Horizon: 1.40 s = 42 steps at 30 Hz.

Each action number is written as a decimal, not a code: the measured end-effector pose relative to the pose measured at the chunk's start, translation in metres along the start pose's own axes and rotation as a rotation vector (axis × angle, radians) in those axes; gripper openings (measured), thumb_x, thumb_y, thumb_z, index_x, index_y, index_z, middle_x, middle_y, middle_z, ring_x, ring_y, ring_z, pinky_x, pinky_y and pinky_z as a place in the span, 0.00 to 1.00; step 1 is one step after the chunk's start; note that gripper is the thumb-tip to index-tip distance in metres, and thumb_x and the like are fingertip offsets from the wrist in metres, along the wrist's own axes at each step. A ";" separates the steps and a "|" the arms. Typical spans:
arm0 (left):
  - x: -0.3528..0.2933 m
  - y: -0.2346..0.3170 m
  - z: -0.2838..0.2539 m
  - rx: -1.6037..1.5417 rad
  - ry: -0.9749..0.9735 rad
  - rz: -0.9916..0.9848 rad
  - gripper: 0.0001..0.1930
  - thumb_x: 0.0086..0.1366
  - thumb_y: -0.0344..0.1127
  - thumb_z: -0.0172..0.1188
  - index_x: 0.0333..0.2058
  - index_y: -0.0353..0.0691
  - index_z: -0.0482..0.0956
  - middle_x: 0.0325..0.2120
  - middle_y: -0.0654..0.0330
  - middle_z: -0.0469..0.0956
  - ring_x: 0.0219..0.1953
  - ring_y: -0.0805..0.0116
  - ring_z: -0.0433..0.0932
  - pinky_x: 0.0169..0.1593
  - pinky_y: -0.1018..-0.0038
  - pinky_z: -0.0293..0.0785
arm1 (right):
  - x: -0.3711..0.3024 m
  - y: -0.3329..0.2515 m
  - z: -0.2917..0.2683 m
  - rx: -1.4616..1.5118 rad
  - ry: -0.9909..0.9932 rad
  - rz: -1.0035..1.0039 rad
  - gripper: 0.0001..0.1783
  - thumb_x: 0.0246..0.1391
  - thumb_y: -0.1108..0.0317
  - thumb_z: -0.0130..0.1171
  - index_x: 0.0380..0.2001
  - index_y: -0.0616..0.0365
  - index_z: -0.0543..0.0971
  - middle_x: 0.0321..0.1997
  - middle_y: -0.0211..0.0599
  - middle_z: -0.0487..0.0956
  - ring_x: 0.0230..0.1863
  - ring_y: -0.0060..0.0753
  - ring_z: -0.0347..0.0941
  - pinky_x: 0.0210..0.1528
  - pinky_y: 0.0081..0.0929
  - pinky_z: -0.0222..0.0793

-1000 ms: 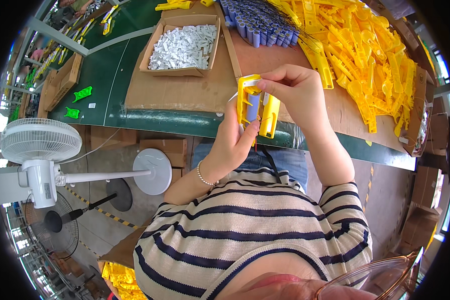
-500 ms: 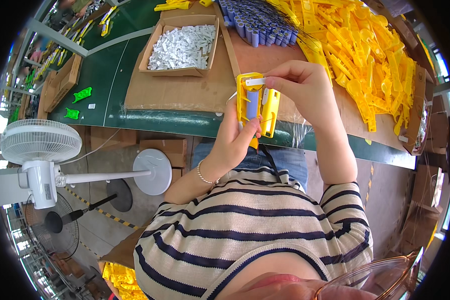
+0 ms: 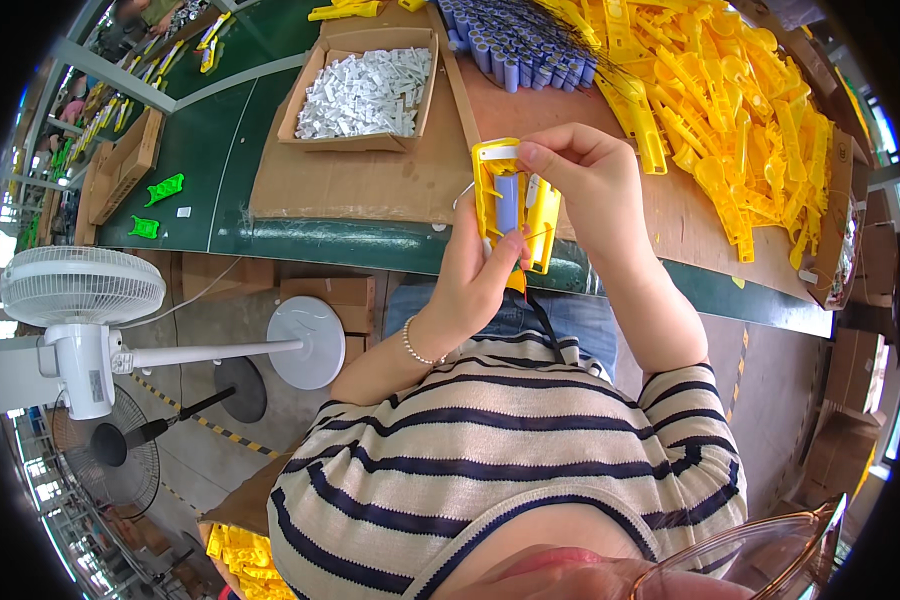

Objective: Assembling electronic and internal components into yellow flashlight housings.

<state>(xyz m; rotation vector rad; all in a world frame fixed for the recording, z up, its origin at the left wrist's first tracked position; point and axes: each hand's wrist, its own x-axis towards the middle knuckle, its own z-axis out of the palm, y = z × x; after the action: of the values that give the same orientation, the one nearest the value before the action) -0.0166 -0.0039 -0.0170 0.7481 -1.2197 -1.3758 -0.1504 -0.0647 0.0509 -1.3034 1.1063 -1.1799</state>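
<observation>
My left hand (image 3: 480, 262) is closed around a yellow plastic housing (image 3: 483, 195), held above the table's near edge. Inside the housing lies a blue cylindrical battery (image 3: 508, 204). A second yellow piece (image 3: 542, 230) runs along the housing's right side, and thin wires show near my left thumb. My right hand (image 3: 582, 172) pinches one end of a small white plastic strip (image 3: 500, 153). That strip lies crosswise at the housing's top end; whether it is seated there I cannot tell.
An open cardboard box (image 3: 365, 95) of small white parts stands on cardboard sheeting. Blue batteries with wires (image 3: 518, 60) lie at the back, and yellow plastic parts (image 3: 730, 130) are heaped at the right. Two green pieces (image 3: 165, 188) rest at left, beyond a white fan (image 3: 80, 285).
The white strip has moved up and slightly left, to the housing's top end. My right hand has shifted left with it. My left hand still holds the housing.
</observation>
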 end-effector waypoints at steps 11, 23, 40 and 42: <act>-0.002 -0.002 -0.004 -0.051 -0.029 -0.081 0.20 0.67 0.33 0.46 0.54 0.37 0.54 0.36 0.55 0.70 0.30 0.71 0.74 0.36 0.74 0.74 | 0.007 -0.005 -0.004 -0.602 -0.042 -0.323 0.12 0.42 0.69 0.65 0.32 0.64 0.81 0.28 0.37 0.80 0.27 0.21 0.72 0.30 0.21 0.69; -0.003 0.006 -0.013 -0.199 -0.203 -0.406 0.24 0.64 0.34 0.46 0.57 0.38 0.53 0.34 0.54 0.72 0.29 0.66 0.76 0.34 0.72 0.76 | 0.051 -0.022 -0.027 -0.716 -0.795 -0.230 0.13 0.43 0.72 0.58 0.34 0.65 0.76 0.23 0.34 0.75 0.25 0.24 0.70 0.28 0.23 0.66; 0.032 0.019 -0.043 -1.215 0.062 -0.220 0.47 0.58 0.71 0.40 0.61 0.33 0.53 0.62 0.45 0.52 0.64 0.55 0.53 0.65 0.60 0.51 | 0.024 0.013 -0.028 0.297 -0.403 0.500 0.31 0.43 0.79 0.53 0.54 0.67 0.60 0.20 0.35 0.71 0.13 0.21 0.67 0.12 0.16 0.61; 0.035 0.006 -0.040 -1.229 0.054 -0.128 0.45 0.60 0.68 0.40 0.62 0.33 0.50 0.63 0.46 0.50 0.65 0.54 0.52 0.65 0.60 0.51 | 0.024 0.019 -0.018 0.388 -0.340 0.518 0.31 0.45 0.80 0.51 0.55 0.64 0.57 0.23 0.38 0.73 0.18 0.27 0.74 0.18 0.21 0.73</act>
<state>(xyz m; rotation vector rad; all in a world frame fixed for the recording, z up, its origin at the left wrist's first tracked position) 0.0148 -0.0471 -0.0153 -0.0285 -0.1211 -1.8367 -0.1657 -0.0916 0.0333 -0.8087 0.8399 -0.7054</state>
